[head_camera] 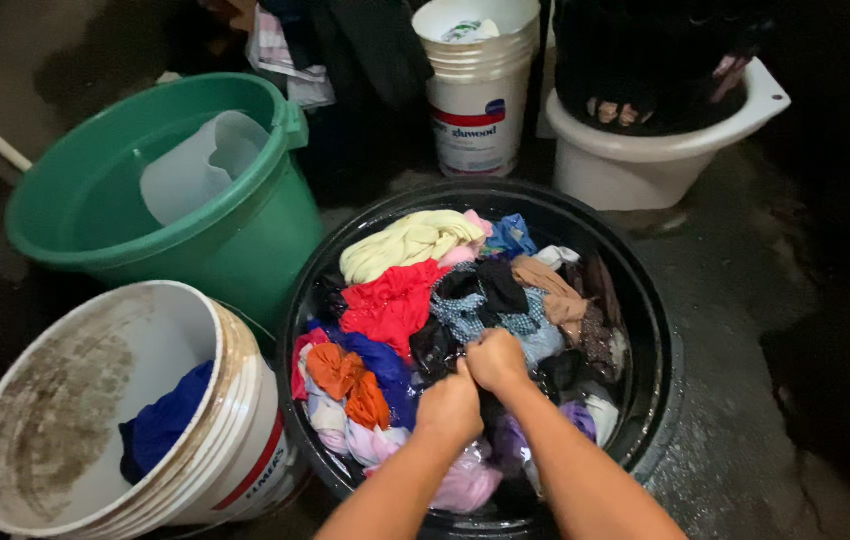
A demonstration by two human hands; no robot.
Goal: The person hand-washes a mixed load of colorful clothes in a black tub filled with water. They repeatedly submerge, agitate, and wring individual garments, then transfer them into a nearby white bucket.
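Your left hand (450, 405) and right hand (495, 358) are pressed together knuckle to knuckle, both clenched tight on a dark cloth (435, 352) in the middle of the black tub (660, 330), right among the wet heap of clothes. A red garment (390, 300) and a pale yellow one (407, 243) lie on the far side of your fists, an orange piece (345, 380) to the left. Left of the tub stand a white bucket (95, 400) with a blue cloth (160, 425) inside, and farther off a green bucket (245, 240).
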